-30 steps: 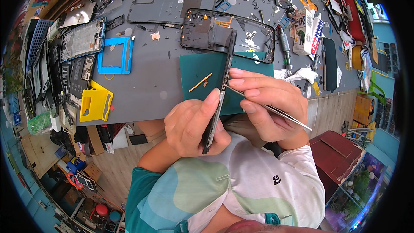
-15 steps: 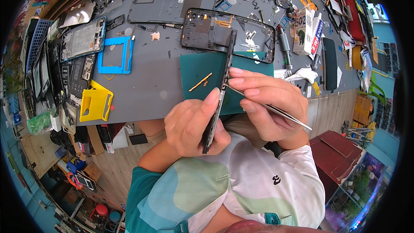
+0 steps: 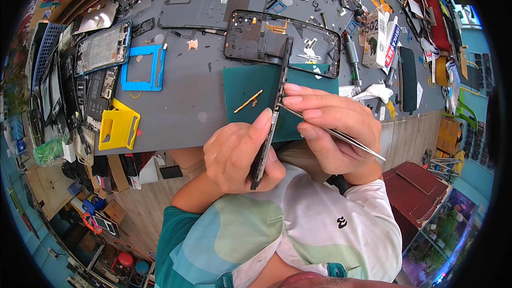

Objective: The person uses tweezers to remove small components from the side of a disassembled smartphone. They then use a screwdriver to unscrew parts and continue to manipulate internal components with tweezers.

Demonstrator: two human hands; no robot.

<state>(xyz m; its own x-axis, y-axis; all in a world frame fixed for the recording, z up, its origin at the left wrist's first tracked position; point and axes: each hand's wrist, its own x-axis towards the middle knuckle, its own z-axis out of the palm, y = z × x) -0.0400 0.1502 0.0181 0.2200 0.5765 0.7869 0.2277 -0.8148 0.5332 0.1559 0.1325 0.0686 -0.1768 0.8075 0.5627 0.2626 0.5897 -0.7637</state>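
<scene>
My left hand (image 3: 237, 152) is closed around the lower part of a thin black phone frame (image 3: 276, 106), held up on edge and slanting. Between the fingers of my right hand (image 3: 341, 130) is a pair of metal tweezers (image 3: 341, 136), whose tips touch the frame's side edge near its middle. Whether the tips grip any small part is too fine to see. Under the hands lies a green mat (image 3: 234, 82), and on it a thin gold-coloured flex strip (image 3: 248, 101) with a tiny copper-coloured piece beside it.
Behind the mat lies a dark phone back housing (image 3: 245, 48) with loose metal bits. To the left are a blue plastic frame (image 3: 125, 74), a yellow holder (image 3: 114, 128) and an opened phone (image 3: 104, 50). A small box (image 3: 373, 40), a screwdriver (image 3: 352, 56) and a black phone (image 3: 408, 77) stand or lie right.
</scene>
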